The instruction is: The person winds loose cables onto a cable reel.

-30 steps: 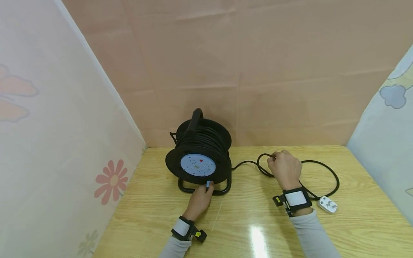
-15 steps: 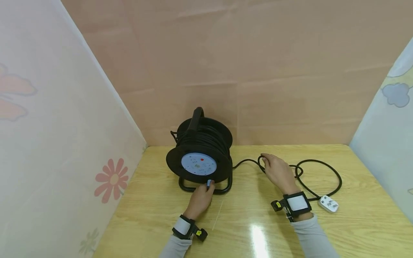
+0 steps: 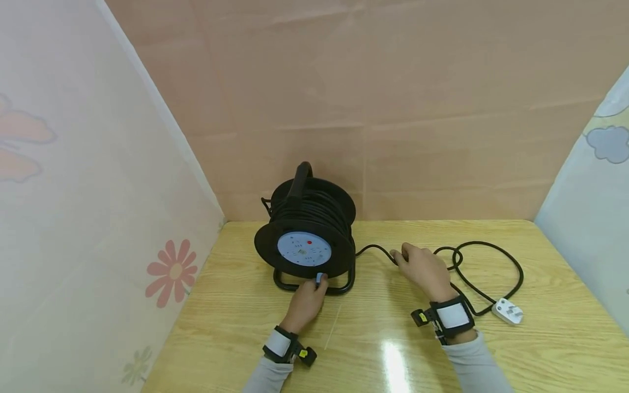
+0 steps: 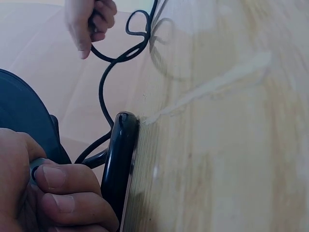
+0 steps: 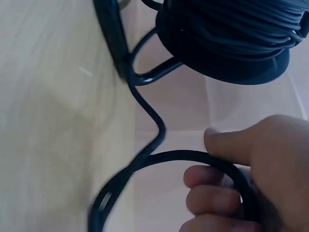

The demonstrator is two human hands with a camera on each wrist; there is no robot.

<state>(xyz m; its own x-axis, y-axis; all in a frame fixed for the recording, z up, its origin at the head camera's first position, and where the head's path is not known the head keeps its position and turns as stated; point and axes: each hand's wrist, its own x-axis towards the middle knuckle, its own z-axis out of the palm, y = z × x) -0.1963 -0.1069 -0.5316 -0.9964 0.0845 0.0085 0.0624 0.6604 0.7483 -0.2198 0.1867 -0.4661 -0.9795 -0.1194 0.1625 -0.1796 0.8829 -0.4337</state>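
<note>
A black cable reel (image 3: 267, 245) with a pale blue socket face stands on its tube frame at the left of the table's back part. In the head view my left hand (image 3: 306, 305) grips the small blue-grey knob (image 3: 319, 278) at the lower rim of the reel; the fingers curl round it in the left wrist view. My right hand (image 3: 426, 274) holds the black cable (image 3: 373, 246) to the right of the reel. In the right wrist view the cable (image 5: 188, 154) bends in under the thumb and through the curled fingers.
Beyond my right hand the loose cable makes loops and ends in a white plug (image 3: 508, 311) on the wooden table (image 3: 373, 338). A brown backdrop (image 3: 417, 136) rises behind, and flowered panels (image 3: 98, 191) stand at both sides.
My right hand has moved left along the cable and then slightly nearer to me. The loops beyond it have shifted, and the plug lies a little further right. My left hand keeps its grip.
</note>
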